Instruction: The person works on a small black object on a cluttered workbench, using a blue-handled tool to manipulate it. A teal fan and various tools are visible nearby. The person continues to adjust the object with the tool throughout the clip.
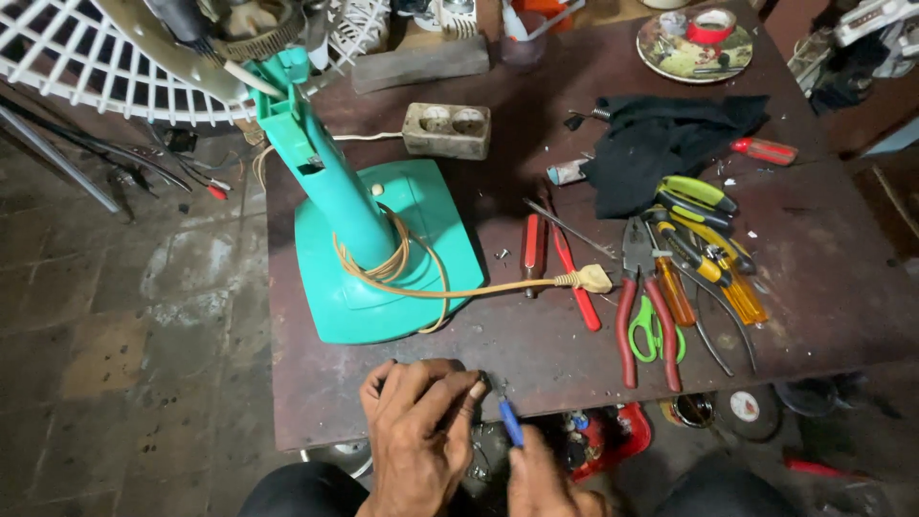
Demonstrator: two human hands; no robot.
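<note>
1. Left hand (414,421): at the near table edge, fingers curled and pinched on a small dark part (481,379); the part is too small to identify.
2. Right hand (544,483): low in frame, gripping a blue-handled tool (510,421) whose tip points at that part.
3. Brown table (814,287): bears a teal fan stand (369,239) with coiled tan cord (392,263), just beyond the hands.
4. To the right: red-handled pliers (639,306), assorted screwdrivers, black cloth (661,139).
</note>
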